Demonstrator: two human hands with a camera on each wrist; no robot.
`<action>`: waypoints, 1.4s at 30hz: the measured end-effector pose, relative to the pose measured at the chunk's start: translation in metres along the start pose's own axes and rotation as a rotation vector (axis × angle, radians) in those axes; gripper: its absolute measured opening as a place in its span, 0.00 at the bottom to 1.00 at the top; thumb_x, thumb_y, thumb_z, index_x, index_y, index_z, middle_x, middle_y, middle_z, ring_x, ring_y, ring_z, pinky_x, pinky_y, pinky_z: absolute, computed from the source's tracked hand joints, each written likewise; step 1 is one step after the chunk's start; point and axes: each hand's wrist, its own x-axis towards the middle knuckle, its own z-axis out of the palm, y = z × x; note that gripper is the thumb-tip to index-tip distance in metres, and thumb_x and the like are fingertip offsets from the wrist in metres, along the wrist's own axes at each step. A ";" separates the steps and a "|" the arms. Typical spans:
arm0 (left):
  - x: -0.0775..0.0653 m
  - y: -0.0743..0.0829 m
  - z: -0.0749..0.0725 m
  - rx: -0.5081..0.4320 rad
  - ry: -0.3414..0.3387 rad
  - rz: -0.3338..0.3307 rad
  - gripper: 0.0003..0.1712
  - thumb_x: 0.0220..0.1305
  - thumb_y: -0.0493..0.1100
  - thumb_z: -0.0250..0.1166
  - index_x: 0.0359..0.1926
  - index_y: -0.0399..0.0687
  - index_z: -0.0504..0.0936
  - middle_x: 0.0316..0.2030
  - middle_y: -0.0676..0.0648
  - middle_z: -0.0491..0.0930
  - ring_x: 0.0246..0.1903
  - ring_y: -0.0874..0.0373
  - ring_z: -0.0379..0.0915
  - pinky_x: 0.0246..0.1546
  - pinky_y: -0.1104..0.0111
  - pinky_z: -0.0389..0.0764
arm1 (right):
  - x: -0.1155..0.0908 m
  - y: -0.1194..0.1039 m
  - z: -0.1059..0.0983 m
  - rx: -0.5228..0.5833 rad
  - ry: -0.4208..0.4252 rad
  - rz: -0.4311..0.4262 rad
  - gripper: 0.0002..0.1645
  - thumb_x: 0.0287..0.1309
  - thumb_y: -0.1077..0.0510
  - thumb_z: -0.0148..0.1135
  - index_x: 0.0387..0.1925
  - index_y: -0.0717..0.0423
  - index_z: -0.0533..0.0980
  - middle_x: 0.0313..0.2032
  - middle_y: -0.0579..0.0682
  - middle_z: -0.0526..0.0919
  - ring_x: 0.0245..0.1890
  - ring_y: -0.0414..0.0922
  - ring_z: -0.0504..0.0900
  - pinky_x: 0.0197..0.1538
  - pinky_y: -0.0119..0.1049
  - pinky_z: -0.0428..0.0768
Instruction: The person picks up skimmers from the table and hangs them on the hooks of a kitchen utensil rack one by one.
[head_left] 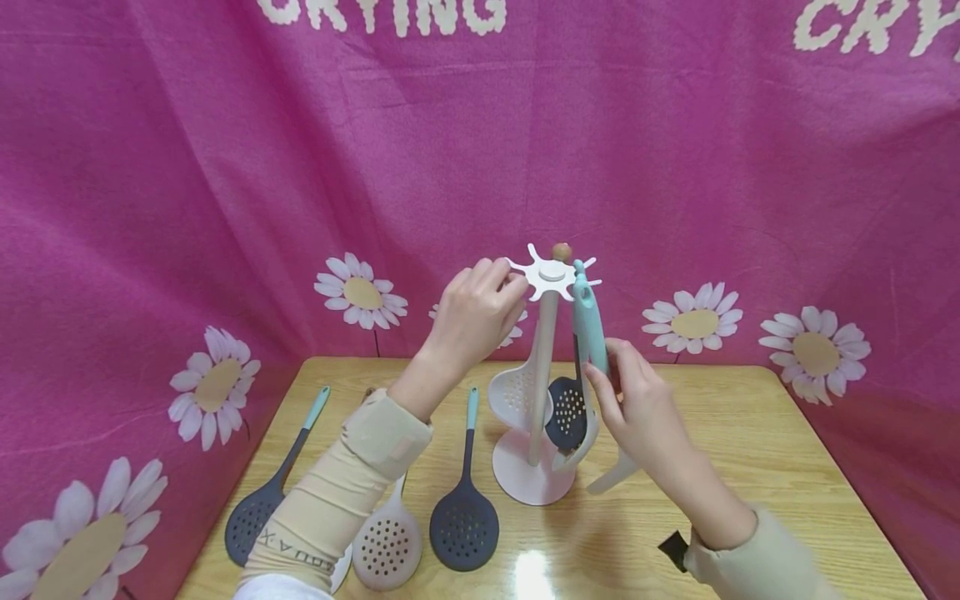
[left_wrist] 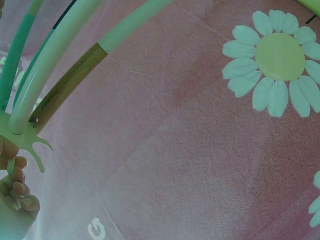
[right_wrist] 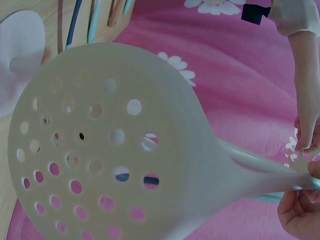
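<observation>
Beige left sleeve (head_left: 330, 492) nearest camera, over the left side of the wooden table (head_left: 750, 433). White utensil stand (head_left: 546, 367) upright toward the back edge; pale perforated skimmer (right_wrist: 192, 150) just right of its pole, head down. Right hand (head_left: 637, 400) pinches its turquoise handle (head_left: 592, 329); left hand (head_left: 480, 304) pinches one hook (head_left: 515, 265). End hole (head_left: 587, 293) seated or not: cannot tell. Judgement: brace stand, align hole with its hook, avoid knocking the dark skimmer (head_left: 567, 414) alongside.

Head view: left sleeve (head_left: 330, 500) hides part of leftmost dark skimmer (head_left: 253, 515), most of a white utensil (head_left: 342, 569). Left wrist view: left hand (left_wrist: 17, 205) cut off by left edge. Right wrist view: pale skimmer (right_wrist: 137, 159) cut by bottom edge, right hand (right_wrist: 302, 210) by right edge.
</observation>
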 end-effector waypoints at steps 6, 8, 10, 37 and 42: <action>0.000 0.000 0.000 0.001 -0.011 -0.003 0.03 0.56 0.38 0.60 0.27 0.45 0.76 0.25 0.49 0.71 0.24 0.56 0.67 0.20 0.71 0.66 | -0.003 -0.004 0.005 0.010 -0.016 0.018 0.17 0.50 0.68 0.62 0.42 0.65 0.68 0.26 0.51 0.73 0.22 0.38 0.71 0.23 0.31 0.74; 0.000 0.000 0.000 0.000 -0.011 -0.004 0.03 0.56 0.38 0.60 0.27 0.44 0.76 0.25 0.48 0.71 0.24 0.56 0.67 0.20 0.71 0.66 | -0.004 -0.004 0.006 0.007 -0.016 0.024 0.17 0.50 0.67 0.62 0.42 0.65 0.68 0.25 0.50 0.72 0.22 0.38 0.70 0.23 0.31 0.73; -0.001 0.000 0.000 -0.003 -0.009 -0.004 0.03 0.56 0.38 0.60 0.27 0.44 0.76 0.25 0.48 0.71 0.24 0.56 0.67 0.20 0.71 0.66 | -0.004 -0.004 0.007 0.005 -0.019 0.031 0.17 0.51 0.67 0.62 0.42 0.65 0.68 0.25 0.50 0.72 0.22 0.38 0.70 0.22 0.31 0.73; 0.000 0.000 0.001 0.008 0.009 0.003 0.02 0.55 0.37 0.60 0.26 0.44 0.76 0.25 0.48 0.71 0.23 0.56 0.67 0.20 0.70 0.66 | -0.002 -0.002 0.026 0.013 -0.004 0.098 0.14 0.52 0.64 0.62 0.39 0.64 0.68 0.21 0.48 0.69 0.19 0.39 0.68 0.21 0.30 0.69; 0.000 0.000 0.001 0.008 0.014 0.004 0.02 0.54 0.37 0.60 0.26 0.44 0.76 0.25 0.48 0.71 0.23 0.55 0.67 0.20 0.70 0.66 | -0.001 -0.002 0.031 0.021 0.004 0.103 0.14 0.53 0.64 0.62 0.39 0.63 0.68 0.21 0.48 0.68 0.19 0.38 0.66 0.21 0.30 0.68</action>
